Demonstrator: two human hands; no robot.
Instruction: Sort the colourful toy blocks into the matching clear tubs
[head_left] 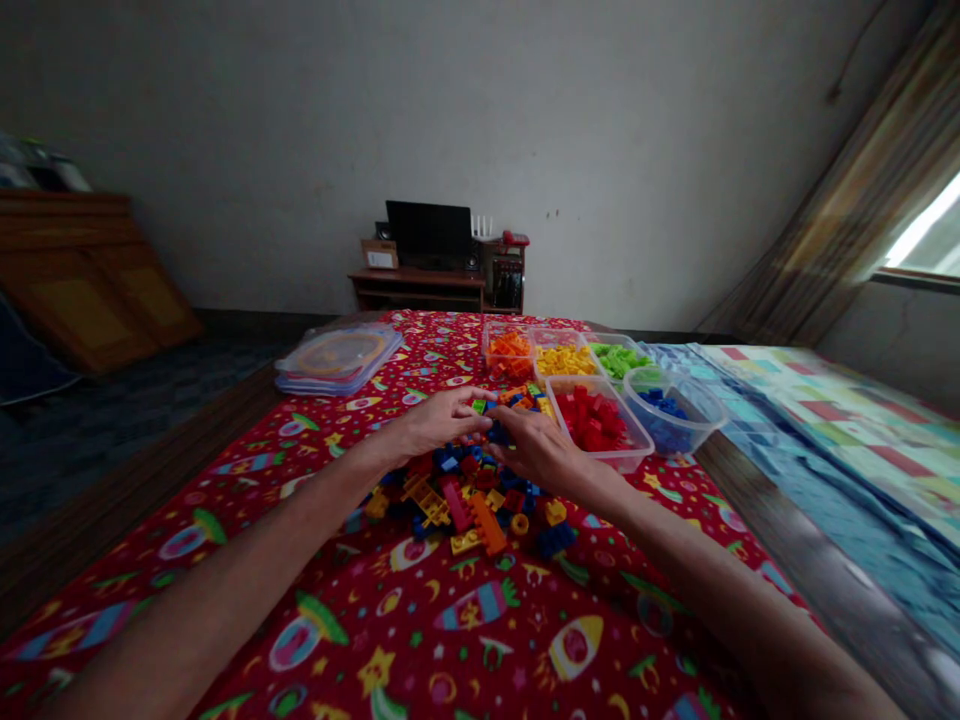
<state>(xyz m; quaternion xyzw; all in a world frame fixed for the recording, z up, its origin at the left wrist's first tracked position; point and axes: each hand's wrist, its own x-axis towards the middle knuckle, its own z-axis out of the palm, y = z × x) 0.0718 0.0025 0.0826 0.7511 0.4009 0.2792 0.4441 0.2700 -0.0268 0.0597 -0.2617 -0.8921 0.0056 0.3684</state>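
Observation:
A heap of mixed plastic building bricks (pixel 471 500) in red, blue, yellow and orange lies on a red rocket-print tablecloth (pixel 450 620). Both my hands rest on the far side of the heap. My left hand (pixel 439 420) has its fingers curled and pinched together over small blue and green pieces. My right hand (pixel 534 448) meets it fingertip to fingertip, fingers bent down onto the bricks. What either hand grips is too small and hidden to name.
Clear tubs hold sorted bricks: orange (pixel 509 352), yellow (pixel 564 360), green (pixel 621 358), red (pixel 596 418), and a round bowl of blue (pixel 670 412). Stacked lids (pixel 337 358) lie at the far left. A patterned mat (pixel 840 440) is on the right. A desk with a monitor (pixel 431 240) stands against the wall.

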